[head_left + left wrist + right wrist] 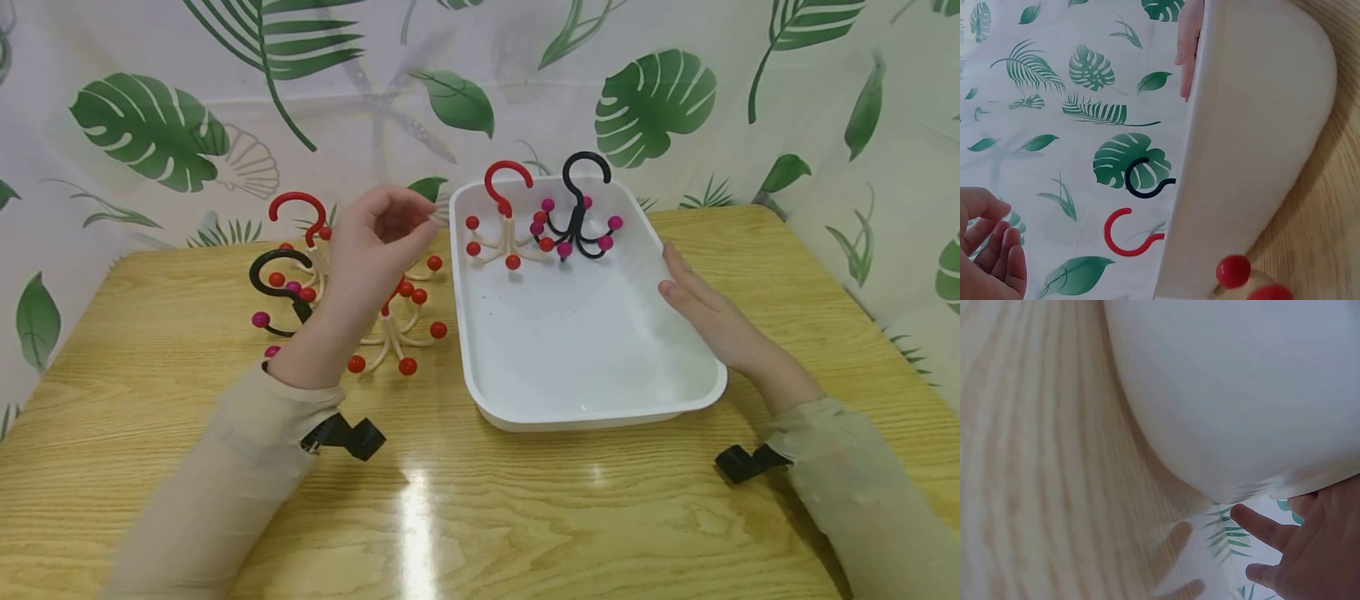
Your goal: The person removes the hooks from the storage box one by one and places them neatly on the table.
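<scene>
My left hand (375, 250) is raised over the table to the left of the white basin (592, 408). Its fingers are loosely bent with nothing between them, as the left wrist view shows too. My right hand (712, 321) lies along the basin's right rim, fingers extended against its side. Inside the basin, at the back, stand a red-hooked hanger (508, 237) with beige arms and red balls, and a black hanger (577, 218) with pink balls. Below my left hand is another red-and-beige hanger (390, 332); the forearm partly covers a black hanger (302, 310).
Another red-hooked hanger (315, 242) stands at the back left, partly behind my left hand. All of this is on a wooden table (525, 517). A white leaf-patterned cloth (525, 83) hangs behind it. Black wrist mounts (352, 437) sit on both sleeves.
</scene>
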Tool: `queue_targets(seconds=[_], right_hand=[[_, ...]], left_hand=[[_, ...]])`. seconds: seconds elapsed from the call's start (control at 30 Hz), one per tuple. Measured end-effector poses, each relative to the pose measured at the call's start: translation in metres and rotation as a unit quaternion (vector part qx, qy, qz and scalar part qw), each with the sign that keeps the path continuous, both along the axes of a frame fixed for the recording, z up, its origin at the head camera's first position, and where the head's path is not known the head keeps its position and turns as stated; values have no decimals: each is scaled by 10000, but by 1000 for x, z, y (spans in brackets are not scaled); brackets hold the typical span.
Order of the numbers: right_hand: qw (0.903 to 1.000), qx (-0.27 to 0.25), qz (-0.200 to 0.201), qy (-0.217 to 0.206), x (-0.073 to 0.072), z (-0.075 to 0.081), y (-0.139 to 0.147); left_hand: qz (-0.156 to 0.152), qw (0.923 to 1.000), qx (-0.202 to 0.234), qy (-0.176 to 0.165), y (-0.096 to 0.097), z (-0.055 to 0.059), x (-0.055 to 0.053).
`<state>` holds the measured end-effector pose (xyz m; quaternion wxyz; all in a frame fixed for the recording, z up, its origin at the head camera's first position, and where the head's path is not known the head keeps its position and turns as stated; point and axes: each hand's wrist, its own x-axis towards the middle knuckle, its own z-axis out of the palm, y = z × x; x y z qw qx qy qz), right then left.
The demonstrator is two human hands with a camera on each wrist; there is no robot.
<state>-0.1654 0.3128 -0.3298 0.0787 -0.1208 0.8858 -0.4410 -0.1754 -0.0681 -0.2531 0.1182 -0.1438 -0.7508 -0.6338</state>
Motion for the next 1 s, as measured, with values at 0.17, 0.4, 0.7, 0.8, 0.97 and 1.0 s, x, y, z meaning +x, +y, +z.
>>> queue_targets(seconds=[0.17,0.4,0.7,0.8,0.97,1.0], right_hand=[[10000,-37,5,-31,0,0,0],[10000,-64,21,-21,1,-1,0],[9999,-131,53,7,0,-1,-1],[9999,-121,41,-9,0,-1,-1],[9998,-164,57,6,0,-1,-1],[9999,-160,63,13,0,-1,-1]], left_hand=[[-220,9996,179,61,16,4,-6],[-302,9993,192,-90,33,10,-17],[-186,9971,440,-587,54,9,-36],[-173,9964,554,-614,59,8,-42],[-73,9936,795,-799,67,4,-54],[-28,9928,847,-852,68,3,-57]])
